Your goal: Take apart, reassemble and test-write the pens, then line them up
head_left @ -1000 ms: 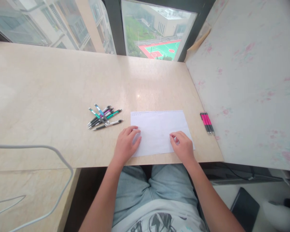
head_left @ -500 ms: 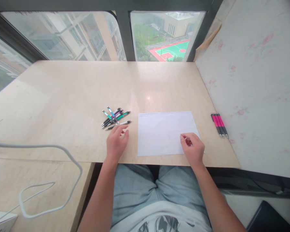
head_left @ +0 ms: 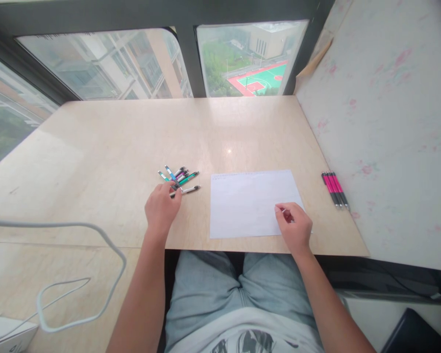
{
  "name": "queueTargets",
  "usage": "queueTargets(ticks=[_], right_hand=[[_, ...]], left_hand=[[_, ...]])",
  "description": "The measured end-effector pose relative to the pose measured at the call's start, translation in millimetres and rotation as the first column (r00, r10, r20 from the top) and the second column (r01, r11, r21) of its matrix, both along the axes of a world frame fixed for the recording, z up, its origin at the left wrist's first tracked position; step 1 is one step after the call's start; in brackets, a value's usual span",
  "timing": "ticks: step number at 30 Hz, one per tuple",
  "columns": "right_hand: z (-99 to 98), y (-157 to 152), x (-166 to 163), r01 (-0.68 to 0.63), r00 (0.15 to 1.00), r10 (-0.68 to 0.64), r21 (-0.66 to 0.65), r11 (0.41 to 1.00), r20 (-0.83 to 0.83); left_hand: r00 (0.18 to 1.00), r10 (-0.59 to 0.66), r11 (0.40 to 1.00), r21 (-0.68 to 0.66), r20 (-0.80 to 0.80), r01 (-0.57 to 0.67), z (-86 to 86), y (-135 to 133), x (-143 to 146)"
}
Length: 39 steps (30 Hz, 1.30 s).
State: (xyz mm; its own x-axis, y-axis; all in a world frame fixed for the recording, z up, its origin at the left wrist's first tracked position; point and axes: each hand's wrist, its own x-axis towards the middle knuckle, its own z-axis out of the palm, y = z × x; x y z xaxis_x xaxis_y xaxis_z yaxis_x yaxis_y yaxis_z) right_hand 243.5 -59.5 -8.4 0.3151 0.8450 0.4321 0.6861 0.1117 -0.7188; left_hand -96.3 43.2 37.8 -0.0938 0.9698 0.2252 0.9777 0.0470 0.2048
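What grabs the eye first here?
The fanned pile of coloured pens near the middle of the beige desk, with the left hand touching its near edge. Next, the white sheet to the right of it, the right hand resting on its near right corner. A neat row of pink pens lies further right by the wall.

The tabletop (head_left: 132, 142) is a pale, smooth, stone-look surface with a soft gloss and one bright glint near its middle. The sheet of paper (head_left: 250, 203) is matt white. The loose pens (head_left: 179, 177) to its left have shiny plastic barrels with silvery parts, as do the pink pens (head_left: 335, 189) on the right. The near-left cable (head_left: 106, 245) is smooth white plastic. The trousers (head_left: 206, 289) are light denim cloth.
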Motion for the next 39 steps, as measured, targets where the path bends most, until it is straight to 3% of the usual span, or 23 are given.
queueTargets(ticks=[4,26,39], right_hand=[[0.3,0,0,0.004,1.0,-0.004,-0.013,1.0,-0.013],[-0.5,0,1,-0.003,1.0,0.002,-0.025,1.0,-0.03],[-0.4,1,1,0.001,0.999,-0.002,-0.034,0.999,-0.044]], left_hand=[[1.0,-0.005,0.998,-0.068,-0.01,0.004,2.2,4,3],[0.999,-0.04,0.988,-0.15,0.024,0.043,-0.5,15,-6],[0.995,-0.023,1.0,0.0,0.097,0.023,0.6,3,-4]])
